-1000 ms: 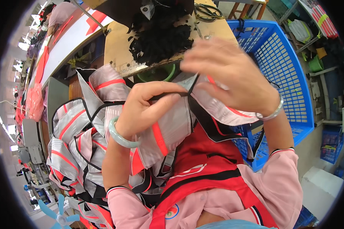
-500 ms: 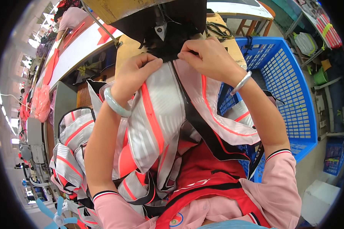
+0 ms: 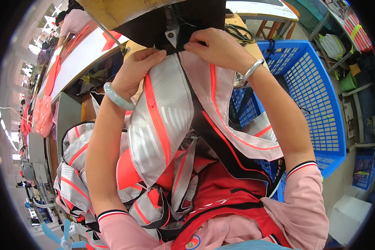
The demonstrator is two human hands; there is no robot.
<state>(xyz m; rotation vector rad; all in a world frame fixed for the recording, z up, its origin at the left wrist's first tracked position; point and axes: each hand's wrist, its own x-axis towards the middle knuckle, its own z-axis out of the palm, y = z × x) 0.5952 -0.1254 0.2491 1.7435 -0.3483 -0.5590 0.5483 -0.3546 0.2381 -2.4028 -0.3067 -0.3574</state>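
Note:
My left hand (image 3: 138,70) pinches the top edge of a grey sewn fabric piece (image 3: 175,100) with a bright red zipper strip and black trim. My right hand (image 3: 221,48) pinches the same piece along its black-edged top, just to the right. Between my hands, black material meets the pale panel. Directly above hangs the dark head of a sewing machine (image 3: 171,35) with a small metal part; the spot under it is partly hidden by my hands. The rest of the piece drapes over my red apron (image 3: 233,183).
More grey-and-red sewn pieces (image 3: 77,179) pile up at my left. A blue plastic basket (image 3: 321,104) stands to the right. Ahead left, a white table (image 3: 75,62) holds red pieces, with another person (image 3: 77,21) leaning there. A white box (image 3: 348,216) sits at lower right.
Both hands have moved slightly forward and left, drawing the fabric's top edge closer under the machine head. The pinching grip of each hand stays.

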